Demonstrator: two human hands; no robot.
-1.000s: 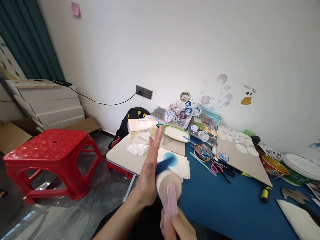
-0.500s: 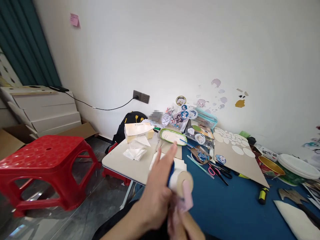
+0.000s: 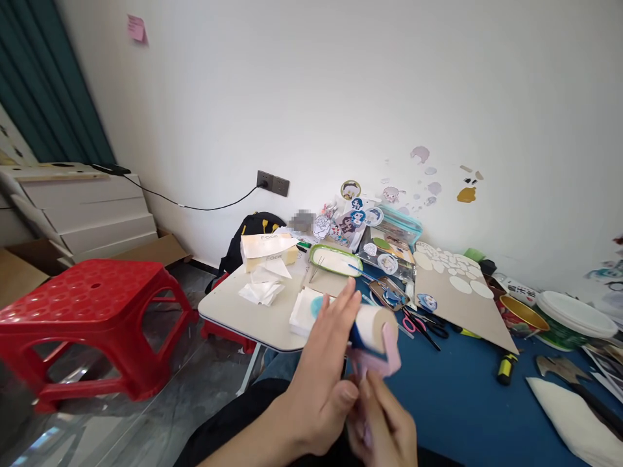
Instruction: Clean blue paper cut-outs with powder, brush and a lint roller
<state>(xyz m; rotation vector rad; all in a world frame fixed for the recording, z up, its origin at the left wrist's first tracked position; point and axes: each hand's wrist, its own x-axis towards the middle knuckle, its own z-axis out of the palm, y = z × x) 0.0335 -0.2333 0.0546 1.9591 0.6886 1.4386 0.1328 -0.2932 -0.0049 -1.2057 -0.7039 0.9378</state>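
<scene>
We find the worktop (image 3: 462, 395) blue toward the right and cream at the left. A red plastic stool (image 3: 95, 292) stands on the floor to the left, apart from it. We record a beige board (image 3: 467, 318) with pale ovals on the blue surface. The left hand (image 3: 324, 376) is unclenched and flat, fingers extended, beside the roll; we cannot tell whether it touches. The right hand (image 3: 384, 415) is closed around the pink handle of a lint roller (image 3: 368, 318), which is held tilted above the worktop's near edge. We observe a tissue pack (image 3: 272, 261) on the cream part, with a green-rimmed tray (image 3: 335, 261) to its right. Pink-handled scissors (image 3: 411, 322) lie on the blue surface, between roller and board.
</scene>
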